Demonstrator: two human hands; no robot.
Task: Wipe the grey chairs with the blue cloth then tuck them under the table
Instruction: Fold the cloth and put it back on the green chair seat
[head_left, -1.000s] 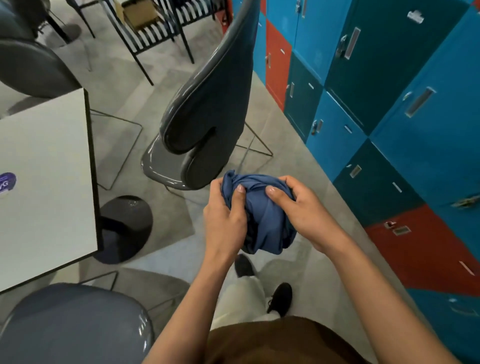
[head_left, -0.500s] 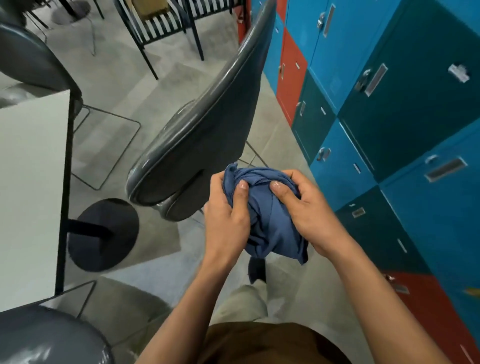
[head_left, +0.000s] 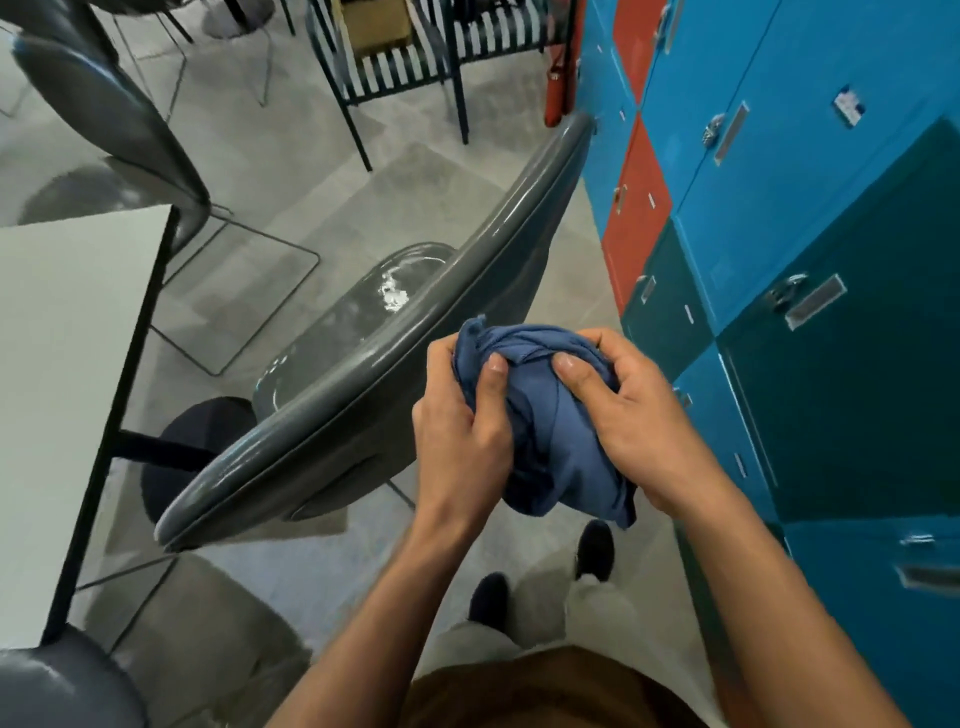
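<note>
A bunched blue cloth (head_left: 550, 426) is held in front of me by both hands. My left hand (head_left: 460, 441) grips its left side, thumb pressed on top. My right hand (head_left: 631, 421) grips its right side. Directly ahead stands a grey chair (head_left: 363, 384) seen from behind, its backrest rim just left of my left hand and its glossy seat beyond. Another grey chair (head_left: 109, 119) stands at the far left behind the white table (head_left: 62, 364). A third grey chair (head_left: 57, 686) shows at the bottom left corner.
Blue, teal and red lockers (head_left: 779, 234) line the right side, close to my right arm. The table's round black base (head_left: 197, 452) sits on the floor under the table's edge. Black slatted chairs (head_left: 395, 67) and a red extinguisher (head_left: 556, 98) stand further back.
The view has shifted forward and over the nearest chair, so its seat now shows beyond the backrest. Both hands keep hold of the bunched cloth, which has stayed in front of me.
</note>
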